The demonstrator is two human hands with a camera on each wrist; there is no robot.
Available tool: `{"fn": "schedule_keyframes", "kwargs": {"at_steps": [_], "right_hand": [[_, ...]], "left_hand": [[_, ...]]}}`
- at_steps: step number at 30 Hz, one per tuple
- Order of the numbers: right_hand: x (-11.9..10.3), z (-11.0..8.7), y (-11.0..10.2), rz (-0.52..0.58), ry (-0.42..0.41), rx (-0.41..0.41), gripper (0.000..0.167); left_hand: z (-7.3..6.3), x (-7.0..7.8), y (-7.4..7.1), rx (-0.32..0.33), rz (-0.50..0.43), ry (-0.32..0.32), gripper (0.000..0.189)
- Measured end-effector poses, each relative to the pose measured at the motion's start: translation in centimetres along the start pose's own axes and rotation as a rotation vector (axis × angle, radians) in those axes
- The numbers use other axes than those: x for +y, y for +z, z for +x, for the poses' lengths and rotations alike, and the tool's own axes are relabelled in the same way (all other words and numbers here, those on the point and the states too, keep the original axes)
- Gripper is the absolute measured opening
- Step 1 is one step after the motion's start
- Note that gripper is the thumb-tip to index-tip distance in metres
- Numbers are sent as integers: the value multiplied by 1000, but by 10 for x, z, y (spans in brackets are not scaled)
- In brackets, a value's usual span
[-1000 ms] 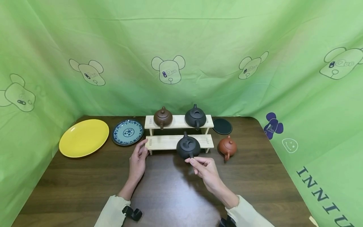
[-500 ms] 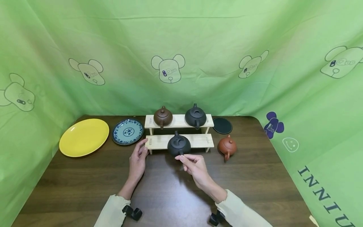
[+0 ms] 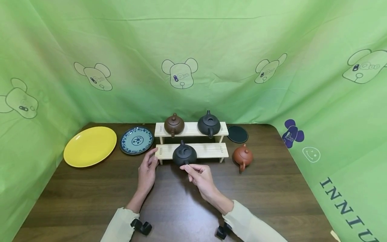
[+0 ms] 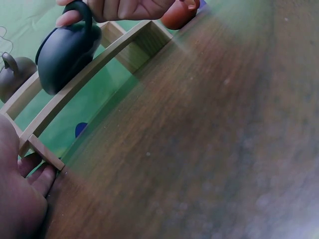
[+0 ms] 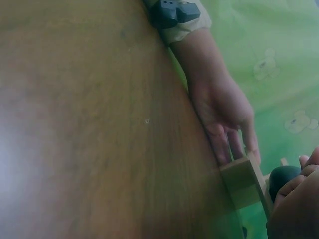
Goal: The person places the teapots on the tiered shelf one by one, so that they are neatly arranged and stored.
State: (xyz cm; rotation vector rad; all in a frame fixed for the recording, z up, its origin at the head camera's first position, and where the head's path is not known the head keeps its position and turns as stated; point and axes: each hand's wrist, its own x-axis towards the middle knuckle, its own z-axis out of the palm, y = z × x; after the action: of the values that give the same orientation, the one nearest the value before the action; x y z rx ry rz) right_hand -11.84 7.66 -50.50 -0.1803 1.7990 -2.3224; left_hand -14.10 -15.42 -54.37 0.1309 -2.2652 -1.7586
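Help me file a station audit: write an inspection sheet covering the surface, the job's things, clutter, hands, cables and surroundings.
Surface: dark wood table, light glare near the front middle.
Job's things: held teapot, black, at the lower shelf, left of its middle; whether it touches the wood cannot be told.
Clutter: brown teapot and second black teapot on the upper shelf; yellow plate and blue plate at left; black disc and red teapot at right.
Hands: left hand touches the lower shelf's left end; right hand pinches the held teapot's handle.
Cables: nothing seen.
Surroundings: green cloth with printed bear heads.
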Motion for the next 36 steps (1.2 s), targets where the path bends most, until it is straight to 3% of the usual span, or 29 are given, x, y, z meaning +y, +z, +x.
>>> {"fn": "schedule_keyframes", "kwargs": {"at_steps": [6,16,25,29,36], "right_hand": [[1,5,6,5,1,6,34],[6,15,12,1,-30,27,31],[8,26,20,-27,-39,47,30],[8,29,23,-14,-41,47,29],[10,35,29,-17,-51,68,30]], "left_hand": [[1,-10,0,9,-32,73,38],[12,-37,1,-27,-32,-3,39],[11,-37,2,2,-62,53,37],[14,-42,1,-4,-54,16,37],[16,-46,0,-21,-48,15,38]]}}
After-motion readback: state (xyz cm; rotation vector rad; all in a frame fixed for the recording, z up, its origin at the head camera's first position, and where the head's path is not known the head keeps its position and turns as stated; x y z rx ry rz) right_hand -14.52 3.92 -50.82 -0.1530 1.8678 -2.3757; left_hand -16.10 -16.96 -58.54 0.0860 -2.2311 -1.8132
